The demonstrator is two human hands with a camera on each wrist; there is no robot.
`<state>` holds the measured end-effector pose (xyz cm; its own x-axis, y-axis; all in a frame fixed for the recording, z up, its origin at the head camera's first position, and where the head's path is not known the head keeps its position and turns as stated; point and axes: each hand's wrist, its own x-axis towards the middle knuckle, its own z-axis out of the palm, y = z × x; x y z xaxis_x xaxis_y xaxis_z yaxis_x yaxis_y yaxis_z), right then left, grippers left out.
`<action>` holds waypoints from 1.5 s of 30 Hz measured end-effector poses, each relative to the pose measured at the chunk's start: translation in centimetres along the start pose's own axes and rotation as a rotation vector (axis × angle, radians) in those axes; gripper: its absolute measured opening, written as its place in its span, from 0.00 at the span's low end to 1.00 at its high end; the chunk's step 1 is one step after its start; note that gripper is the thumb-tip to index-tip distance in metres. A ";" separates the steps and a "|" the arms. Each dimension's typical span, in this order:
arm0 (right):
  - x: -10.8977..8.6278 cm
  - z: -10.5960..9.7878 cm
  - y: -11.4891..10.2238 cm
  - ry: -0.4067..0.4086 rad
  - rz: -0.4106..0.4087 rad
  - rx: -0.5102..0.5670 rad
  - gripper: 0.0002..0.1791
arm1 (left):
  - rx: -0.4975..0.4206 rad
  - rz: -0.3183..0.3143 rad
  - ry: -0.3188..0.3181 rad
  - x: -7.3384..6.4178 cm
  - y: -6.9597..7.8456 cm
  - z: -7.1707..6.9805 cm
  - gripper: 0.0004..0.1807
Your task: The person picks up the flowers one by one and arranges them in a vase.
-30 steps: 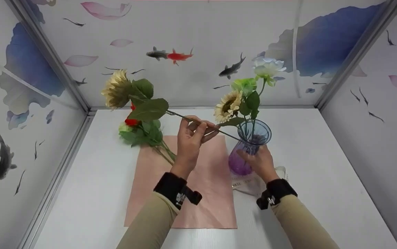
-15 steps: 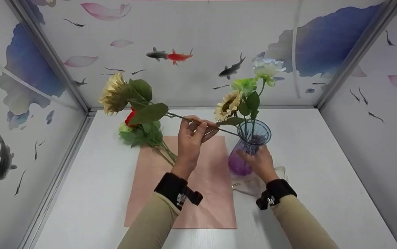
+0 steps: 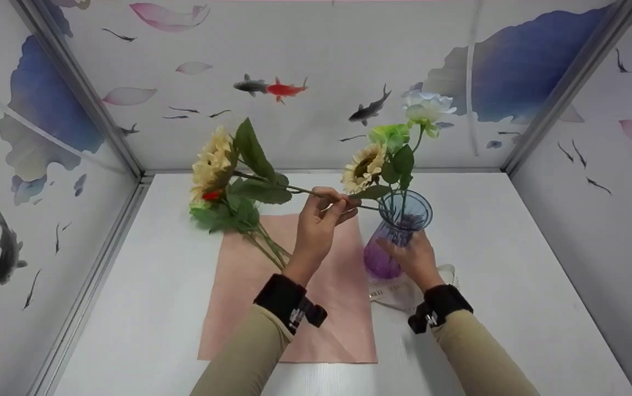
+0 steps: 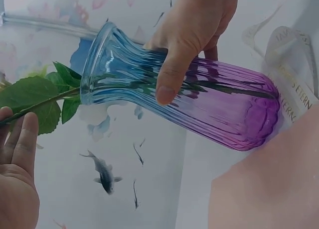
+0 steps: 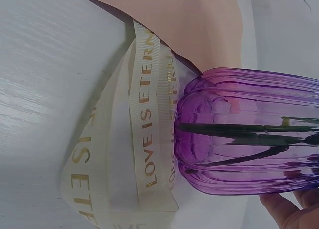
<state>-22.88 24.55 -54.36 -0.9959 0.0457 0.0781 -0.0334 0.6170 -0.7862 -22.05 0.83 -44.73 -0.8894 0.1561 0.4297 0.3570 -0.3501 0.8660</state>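
Observation:
My left hand (image 3: 318, 228) pinches the stem of a cream sunflower (image 3: 214, 165), whose head points left. The stem's other end reaches the rim of a ribbed blue-to-purple glass vase (image 3: 382, 261); whether its tip is inside I cannot tell. My right hand (image 3: 416, 256) grips the vase below its flared mouth, its thumb (image 4: 172, 77) across the glass in the left wrist view. Another cream sunflower (image 3: 364, 168), a green flower (image 3: 390, 135) and a white flower (image 3: 427, 107) stand in the vase. Dark stems (image 5: 244, 129) show through its purple base in the right wrist view.
Pink wrapping paper (image 3: 327, 308) lies flat on the white table (image 3: 514, 286). Red and green flowers with leaves (image 3: 227, 214) lie across its far left edge. A cream ribbon with gold letters (image 5: 144, 129) lies by the vase base. Printed panels enclose the left, back and right.
My left hand has shifted slightly right, toward the vase. The held sunflower's head has moved right and down and turned. My right hand and the vase have stayed put.

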 end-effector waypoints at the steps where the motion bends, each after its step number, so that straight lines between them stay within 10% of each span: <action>1: 0.0 0.0 0.0 0.001 0.001 0.002 0.51 | 0.008 -0.005 -0.006 0.0 -0.1 0.1 0.06; 25: 0.0 0.2 0.1 0.027 -0.029 0.024 0.53 | 0.259 -0.143 -0.131 -0.1 -1.1 2.0 0.12; 45: 0.0 0.1 0.0 0.032 -0.016 -0.014 0.53 | 0.557 -0.063 -0.212 0.2 -0.9 3.0 0.21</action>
<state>-22.85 24.43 -54.41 -0.9920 0.0611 0.1105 -0.0477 0.6291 -0.7758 -21.67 3.93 -44.65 -0.8577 0.3616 0.3654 0.4525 0.1937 0.8705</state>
